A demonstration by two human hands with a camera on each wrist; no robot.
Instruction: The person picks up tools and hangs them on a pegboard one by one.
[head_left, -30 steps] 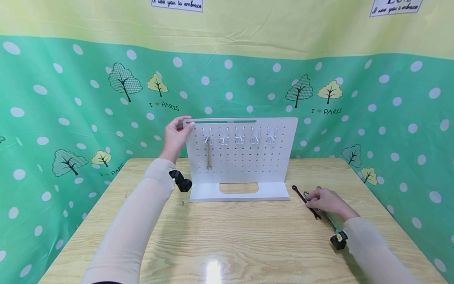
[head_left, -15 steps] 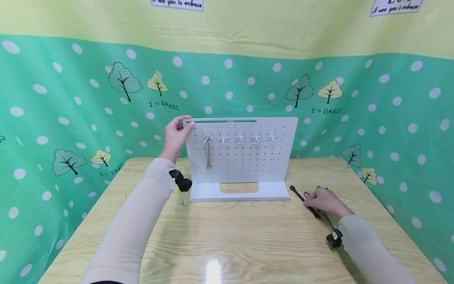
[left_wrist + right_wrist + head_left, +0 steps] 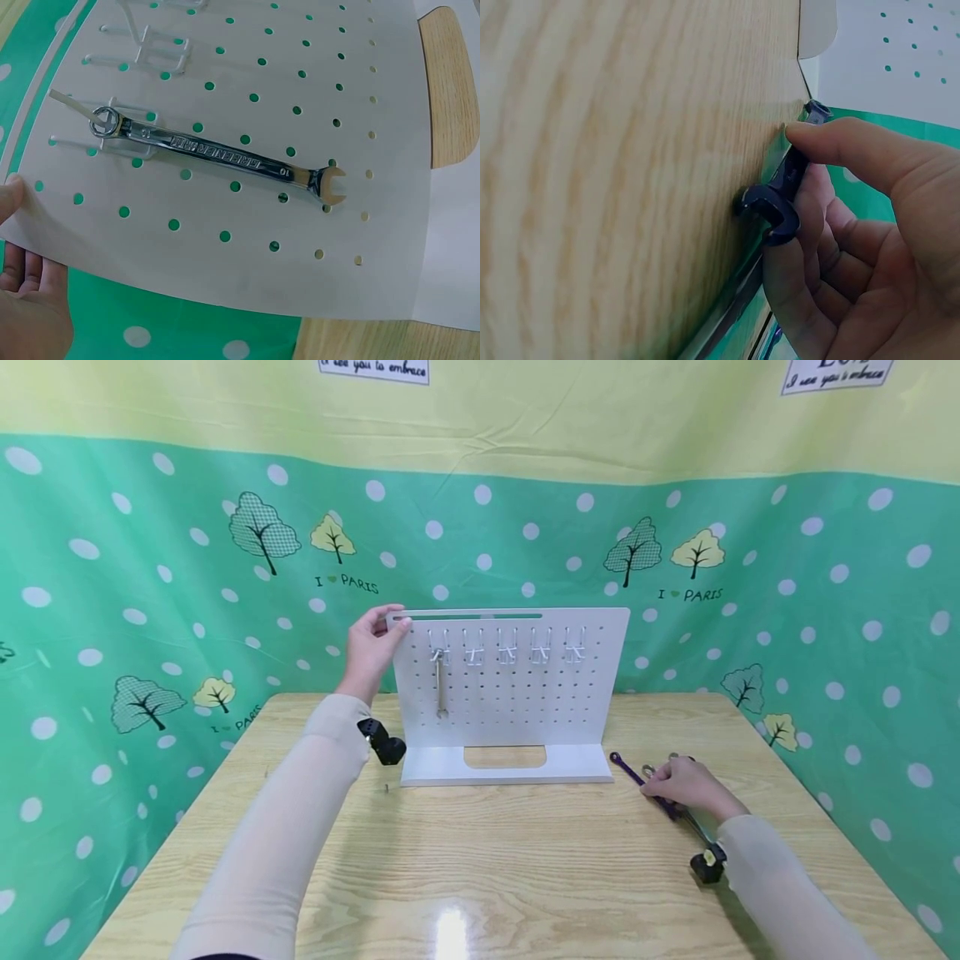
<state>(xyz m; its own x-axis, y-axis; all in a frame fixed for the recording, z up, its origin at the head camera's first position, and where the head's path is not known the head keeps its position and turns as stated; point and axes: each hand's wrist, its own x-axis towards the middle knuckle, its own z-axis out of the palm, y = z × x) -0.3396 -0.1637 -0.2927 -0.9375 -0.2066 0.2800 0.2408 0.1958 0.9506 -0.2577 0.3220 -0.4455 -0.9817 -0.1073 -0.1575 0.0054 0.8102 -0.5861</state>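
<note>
My left hand (image 3: pixel 369 652) grips the upper left corner of a white pegboard (image 3: pixel 517 702), thumb on the front and fingers behind. From its leftmost hook hangs a chrome combination wrench (image 3: pixel 217 154), ring end up and open jaw down. On the right of the table, my right hand (image 3: pixel 690 787) pinches a dark combination wrench (image 3: pixel 789 174) between thumb and fingers. That wrench's open end points towards the right wrist camera. Silver wrenches (image 3: pixel 701 832) lie under and beside this hand, partly hidden by it.
Several white double hooks (image 3: pixel 507 653) line the upper part of the pegboard, right of the hung wrench. A wooden table (image 3: pixel 480 860) carries everything, and a printed green and yellow cloth (image 3: pixel 480 535) hangs around its back and sides.
My right hand has shifted slightly left, and the dark wrench has slid a little left towards the pegboard. My left hand has kept its hold on the corner.
</note>
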